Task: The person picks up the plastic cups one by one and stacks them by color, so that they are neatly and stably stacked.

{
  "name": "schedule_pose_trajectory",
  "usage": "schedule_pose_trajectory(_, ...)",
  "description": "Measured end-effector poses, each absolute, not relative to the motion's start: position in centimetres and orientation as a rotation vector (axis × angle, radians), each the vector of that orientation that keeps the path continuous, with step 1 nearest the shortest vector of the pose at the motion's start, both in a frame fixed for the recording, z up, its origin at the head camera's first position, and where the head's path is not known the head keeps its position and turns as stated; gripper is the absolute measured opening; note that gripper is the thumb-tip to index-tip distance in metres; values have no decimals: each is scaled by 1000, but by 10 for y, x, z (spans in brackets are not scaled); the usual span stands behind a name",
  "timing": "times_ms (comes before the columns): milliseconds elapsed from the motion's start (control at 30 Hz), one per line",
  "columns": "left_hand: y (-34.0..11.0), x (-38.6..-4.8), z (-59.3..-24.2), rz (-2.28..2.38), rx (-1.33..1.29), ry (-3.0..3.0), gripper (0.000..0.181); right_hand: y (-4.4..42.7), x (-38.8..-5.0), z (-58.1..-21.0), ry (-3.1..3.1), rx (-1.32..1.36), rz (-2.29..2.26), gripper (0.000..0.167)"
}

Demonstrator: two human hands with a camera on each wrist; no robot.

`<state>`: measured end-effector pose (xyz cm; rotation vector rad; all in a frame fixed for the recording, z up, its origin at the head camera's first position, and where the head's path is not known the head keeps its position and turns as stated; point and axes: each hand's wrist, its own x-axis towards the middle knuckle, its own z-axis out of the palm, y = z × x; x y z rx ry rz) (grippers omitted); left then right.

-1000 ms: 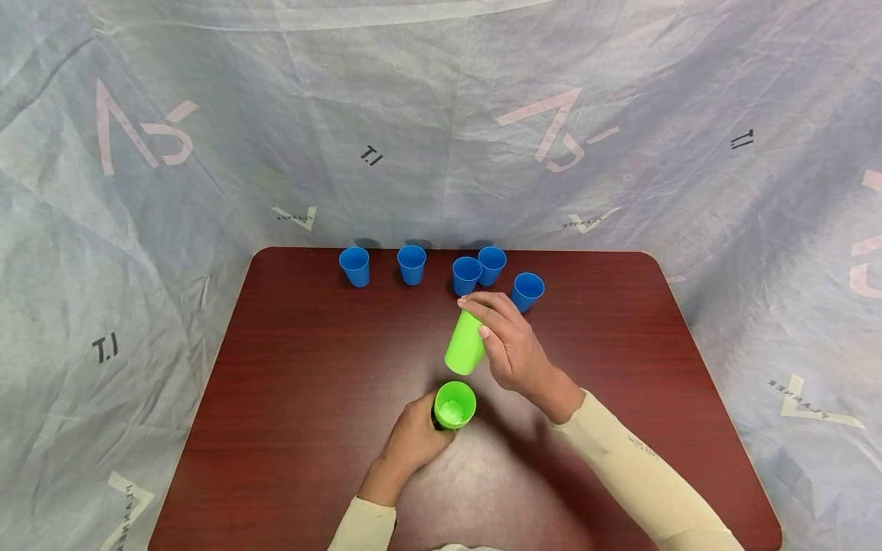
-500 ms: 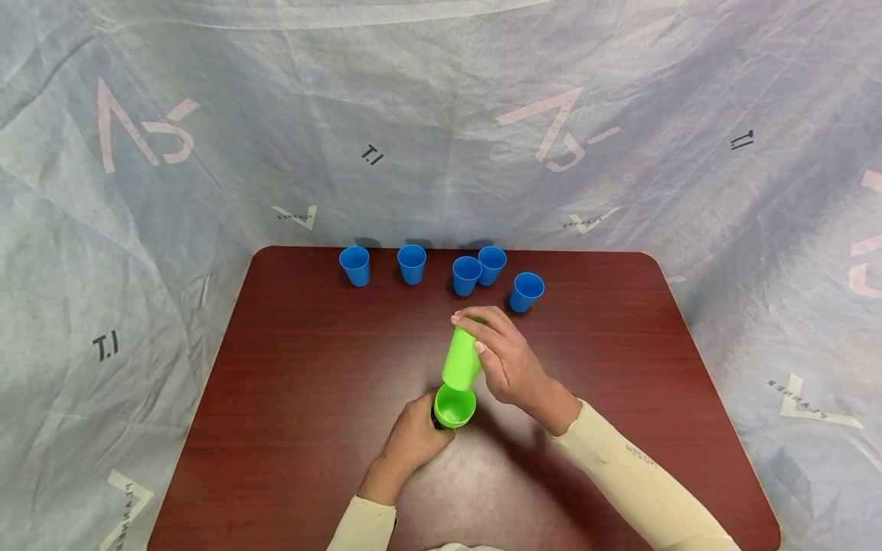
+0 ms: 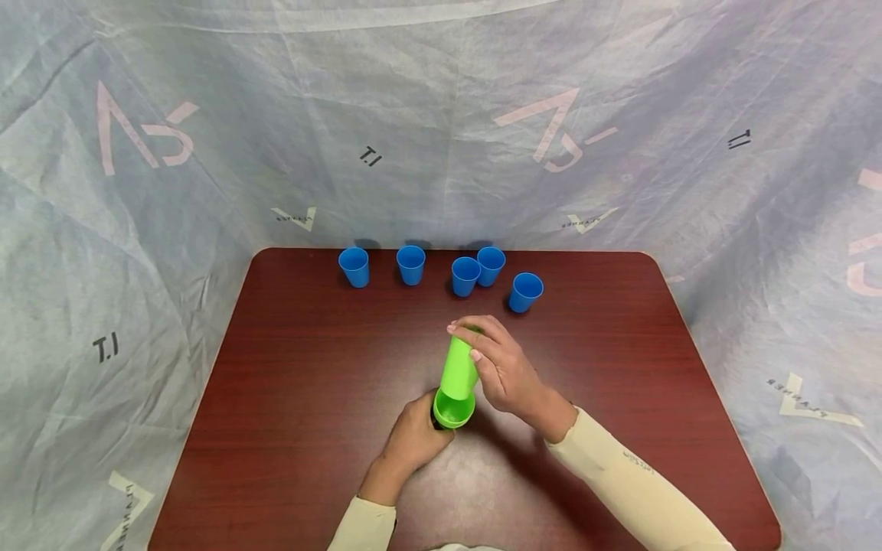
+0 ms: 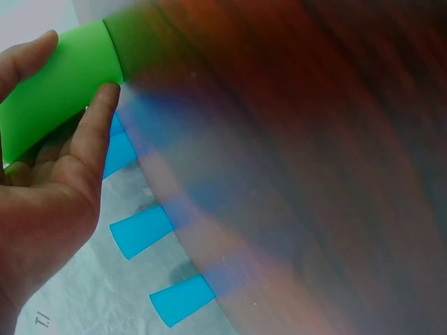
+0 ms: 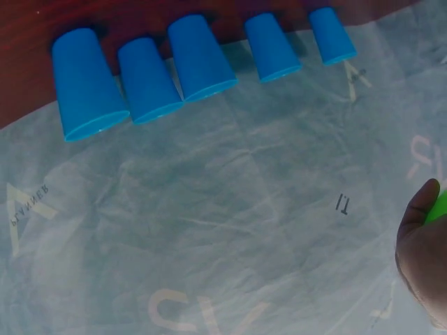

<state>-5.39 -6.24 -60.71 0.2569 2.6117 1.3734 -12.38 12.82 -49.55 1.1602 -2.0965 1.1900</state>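
My left hand (image 3: 412, 440) grips an upright green cup (image 3: 455, 418) near the table's middle. In the left wrist view its thumb and fingers curl around this green cup (image 4: 63, 80), whose base meets the table top. Just above it, my right hand (image 3: 506, 371) holds another green cup (image 3: 458, 369) by its upper part, slightly tilted. The lower end of that second cup overlaps the first one's mouth; how deep it sits inside cannot be told. Only a sliver of green (image 5: 439, 208) shows beside my right hand (image 5: 426, 262) in the right wrist view.
Several blue cups stand upright along the far side of the brown table (image 3: 289, 383). The rightmost blue cup (image 3: 526, 293) stands slightly nearer, and the leftmost blue cup (image 3: 354, 268) is at the back left. Grey printed cloth (image 3: 413, 115) hangs behind and at both sides.
My right hand has brought its green cup down and toward me, from above the other cup to its mouth. My left hand and the blue cups have stayed in place.
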Motion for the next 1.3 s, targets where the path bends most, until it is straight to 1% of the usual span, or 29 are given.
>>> schedule_pose_trajectory(167, -62, -55, -608, 1373, 261, 2613, 46, 128, -119, -501, -2128, 1168, 1174, 44)
schedule_pose_trajectory(367, -62, -55, -608, 1368, 274, 2610, 40, 124, -114, -509, -2133, 1191, 1115, 48)
schedule_pose_trajectory(567, -62, -54, -606, 1355, 271, 2616, 40, 123, -107, -514, -2242, 1154, 1122, 40)
schedule_pose_trajectory(633, -62, -54, -605, 1351, 268, 2614, 40, 122, -106, -516, -2262, 1144, 1131, 40)
schedule_pose_trajectory(867, -62, -55, -607, 1343, 268, 2620, 37, 119, -99, -522, -2317, 1109, 1104, 44)
schedule_pose_trajectory(1100, -63, -54, -607, 1349, 277, 2615, 40, 117, -94, -525, -2306, 1123, 1068, 47)
schedule_pose_trajectory(1300, -62, -54, -609, 1358, 311, 2631, 37, 115, -87, -530, -2351, 1136, 986, 49)
